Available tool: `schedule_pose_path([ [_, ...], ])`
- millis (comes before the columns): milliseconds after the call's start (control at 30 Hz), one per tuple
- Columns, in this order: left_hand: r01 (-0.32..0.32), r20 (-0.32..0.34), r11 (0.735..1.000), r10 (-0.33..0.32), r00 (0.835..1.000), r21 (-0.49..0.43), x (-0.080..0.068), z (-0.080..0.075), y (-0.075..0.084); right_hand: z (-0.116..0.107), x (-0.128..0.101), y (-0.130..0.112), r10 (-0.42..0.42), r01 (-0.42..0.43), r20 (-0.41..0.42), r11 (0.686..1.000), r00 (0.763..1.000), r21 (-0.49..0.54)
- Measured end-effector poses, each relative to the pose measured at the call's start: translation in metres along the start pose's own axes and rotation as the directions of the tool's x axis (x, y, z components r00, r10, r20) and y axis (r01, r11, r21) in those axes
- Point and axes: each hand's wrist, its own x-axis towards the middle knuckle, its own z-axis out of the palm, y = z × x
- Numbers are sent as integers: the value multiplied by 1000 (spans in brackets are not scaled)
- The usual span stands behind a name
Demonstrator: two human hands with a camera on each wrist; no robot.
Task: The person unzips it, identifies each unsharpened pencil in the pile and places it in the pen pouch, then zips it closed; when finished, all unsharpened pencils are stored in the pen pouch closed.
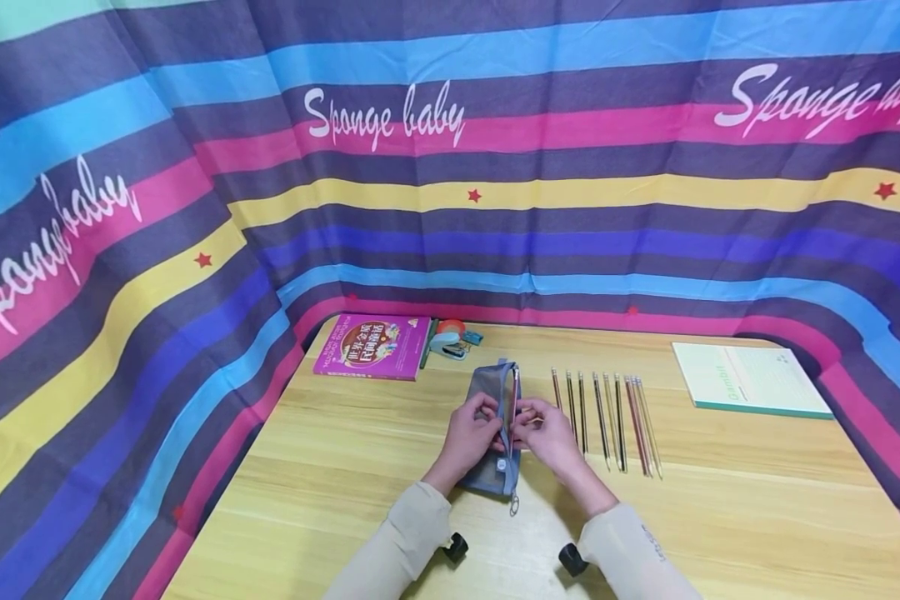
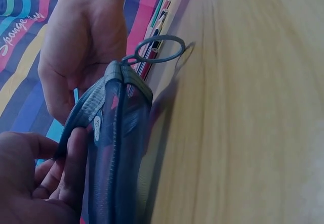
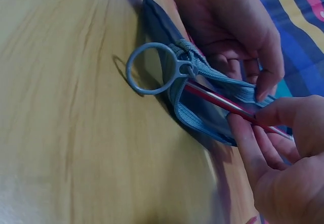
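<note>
A grey-blue zippered mesh pencil pouch [image 1: 486, 481] lies on the wooden table, its zipper undone along the top. My left hand [image 1: 468, 429] pinches one zipper edge between thumb and fingers, as the left wrist view shows. On the other side, my right hand [image 1: 543, 433] grips a red striped pencil [image 3: 217, 98] between thumb and fingers. Part of that pencil lies inside the pouch opening, lengthwise along it. A ring pull [image 3: 152, 68] hangs at the pouch's near end. Right of the pouch, several pencils [image 1: 620, 423] lie in a loose row.
At the back left lies a purple book [image 1: 375, 360], with small stationery including a light blue item [image 1: 448, 343] beside it. A pale green notebook [image 1: 750, 379] lies at the far right. Striped cloth [image 1: 480, 242] hangs behind the table and along its sides.
</note>
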Motion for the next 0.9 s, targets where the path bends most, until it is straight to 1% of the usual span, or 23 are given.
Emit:
schedule_pose_path([
  [233,-18,-4,999,18,1000,46,-1,-2,1,3,-1,1,-12,12,2,1000,1000,-16],
  [467,-21,-34,997,23,999,68,1,-3,0,6,0,0,-54,53,-13,997,998,-47],
  [633,-44,-52,997,47,998,59,0,-2,0,6,1,0,-34,34,-13,999,999,-31],
  [733,-58,-49,997,60,997,44,1,-1,-1,5,1,-1,-25,25,-13,999,1000,-24],
  [900,-50,-32,998,51,998,43,1,-2,0,5,2,-1,-13,13,-3,1000,1000,-16],
])
